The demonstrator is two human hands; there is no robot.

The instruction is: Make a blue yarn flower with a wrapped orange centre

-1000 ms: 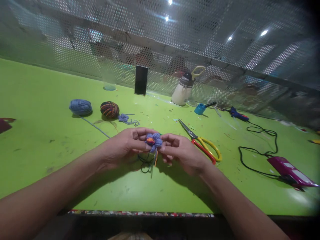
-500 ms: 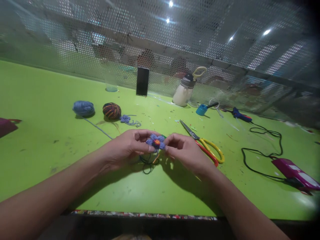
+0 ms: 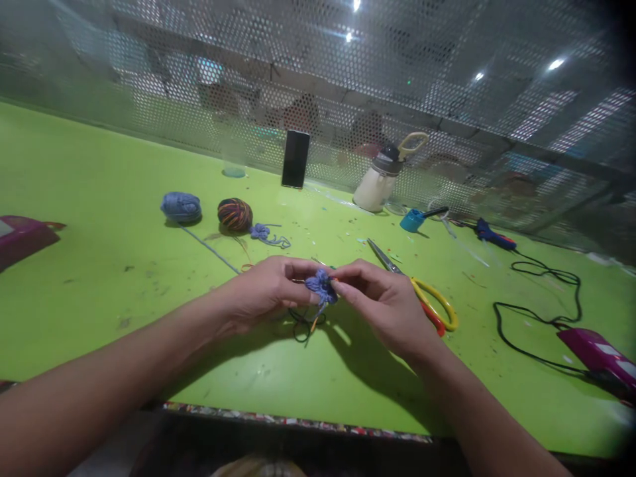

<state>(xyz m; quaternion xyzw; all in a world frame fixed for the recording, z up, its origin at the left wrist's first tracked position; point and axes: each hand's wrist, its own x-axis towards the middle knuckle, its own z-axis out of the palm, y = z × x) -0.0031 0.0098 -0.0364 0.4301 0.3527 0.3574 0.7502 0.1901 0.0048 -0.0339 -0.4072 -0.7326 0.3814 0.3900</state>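
Note:
A blue-purple crochet flower [image 3: 320, 285] is pinched at its left side between the thumb and fingers of my left hand [image 3: 271, 291]. My right hand [image 3: 380, 298] is closed at the flower's right side, and a bit of the red-orange flower centre [image 3: 334, 280] shows at its fingertips, partly hidden. Dark and orange yarn tails [image 3: 304, 324] hang below the flower. Beyond my left hand lie a blue yarn ball [image 3: 181, 207], a multicoloured yarn ball [image 3: 235, 215] and a second small crochet flower [image 3: 260, 231]. Scissors [image 3: 432, 305] with yellow and red handles lie beside my right hand.
A phone [image 3: 295, 159] and a white bottle [image 3: 376, 185] stand near the perforated screen [image 3: 318, 99]. On the right are a blue pot [image 3: 412, 220], a blue glue gun [image 3: 491, 235] and a magenta box [image 3: 596, 354] with black cable. Another magenta box [image 3: 24, 240] lies far left.
The red-orange centre, earlier seen in the middle of the flower, now shows only at my right fingertips, which have moved in over the flower. The whole view has shifted slightly.

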